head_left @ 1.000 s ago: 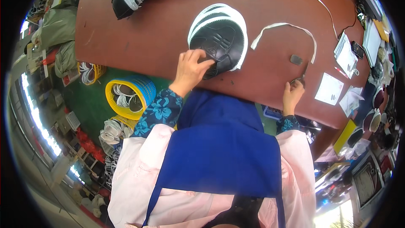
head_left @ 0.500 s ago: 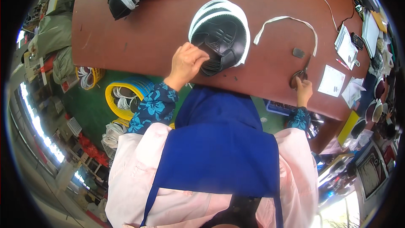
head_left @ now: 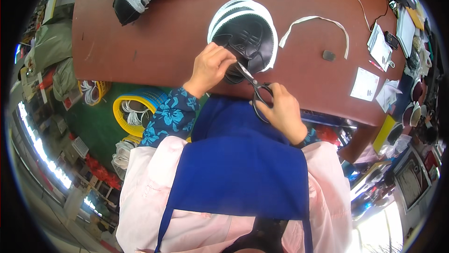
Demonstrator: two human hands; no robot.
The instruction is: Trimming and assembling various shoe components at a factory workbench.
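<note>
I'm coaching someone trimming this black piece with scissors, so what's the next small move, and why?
Probably close the scissors for one short snip. The right hand holds them with the blades pointing at the near edge of the black piece with white trim, and the left hand pins that edge on the table. Whether the blades already straddle material is unclear.

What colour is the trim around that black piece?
White, edging the black shoe upper; clearest in the head view.
</note>
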